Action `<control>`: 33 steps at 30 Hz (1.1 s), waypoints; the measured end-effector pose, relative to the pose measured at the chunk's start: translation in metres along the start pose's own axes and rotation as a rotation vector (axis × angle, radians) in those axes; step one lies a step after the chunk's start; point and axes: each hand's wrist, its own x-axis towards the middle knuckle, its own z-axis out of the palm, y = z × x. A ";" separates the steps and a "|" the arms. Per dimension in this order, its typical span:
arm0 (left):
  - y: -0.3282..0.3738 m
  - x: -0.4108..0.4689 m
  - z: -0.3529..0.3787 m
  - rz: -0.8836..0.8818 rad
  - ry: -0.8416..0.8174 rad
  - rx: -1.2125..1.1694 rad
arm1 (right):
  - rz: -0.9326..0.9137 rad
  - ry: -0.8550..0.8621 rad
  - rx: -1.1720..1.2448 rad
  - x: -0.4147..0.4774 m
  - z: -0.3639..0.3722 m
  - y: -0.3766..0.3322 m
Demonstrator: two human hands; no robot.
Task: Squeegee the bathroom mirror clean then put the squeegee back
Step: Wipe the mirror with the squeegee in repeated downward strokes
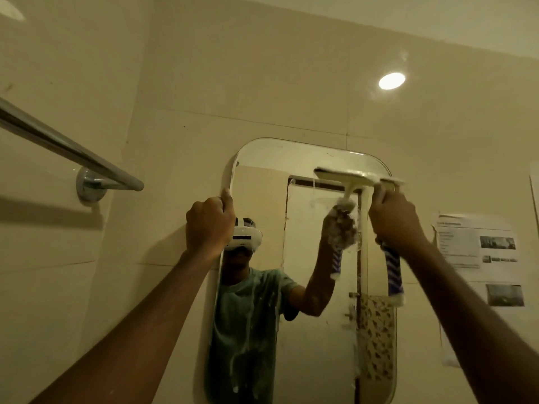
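A rounded mirror (315, 330) hangs on the tiled wall, streaked with soapy drips. My right hand (396, 220) grips a squeegee (393, 269) by its blue-and-white handle; the pale blade is pressed flat against the glass near the mirror's top right corner. My left hand (208, 225) holds the mirror's upper left edge, fingers curled round the rim. The mirror reflects a person with a headset, the foamy hand and the squeegee.
A chrome towel bar (70, 150) juts out from the wall at the left, at about hand height. Printed paper sheets (478, 249) are stuck to the wall right of the mirror. A ceiling light's glare (391, 81) shows on the tiles above.
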 end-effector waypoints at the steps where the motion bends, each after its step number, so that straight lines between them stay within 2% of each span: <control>1: 0.000 -0.001 0.000 0.005 0.009 0.000 | 0.010 -0.012 0.010 -0.016 0.003 0.006; 6: 0.005 -0.006 -0.002 0.005 0.029 0.001 | 0.121 -0.128 -0.042 -0.052 -0.008 0.018; 14: 0.004 -0.007 0.000 -0.030 0.035 -0.028 | 0.158 -0.132 -0.076 0.041 -0.045 -0.040; 21: 0.006 -0.008 0.000 -0.038 0.035 -0.006 | 0.193 -0.263 -0.108 -0.040 -0.036 -0.001; 24: 0.009 -0.008 -0.002 -0.022 0.038 0.007 | 0.255 -0.297 -0.156 -0.044 -0.042 0.000; 29: 0.007 -0.009 -0.003 -0.012 0.045 0.011 | 0.199 -0.163 -0.157 0.028 -0.060 -0.029; 33: 0.006 -0.009 0.000 -0.014 0.049 0.017 | 0.237 -0.175 -0.129 0.039 -0.059 -0.028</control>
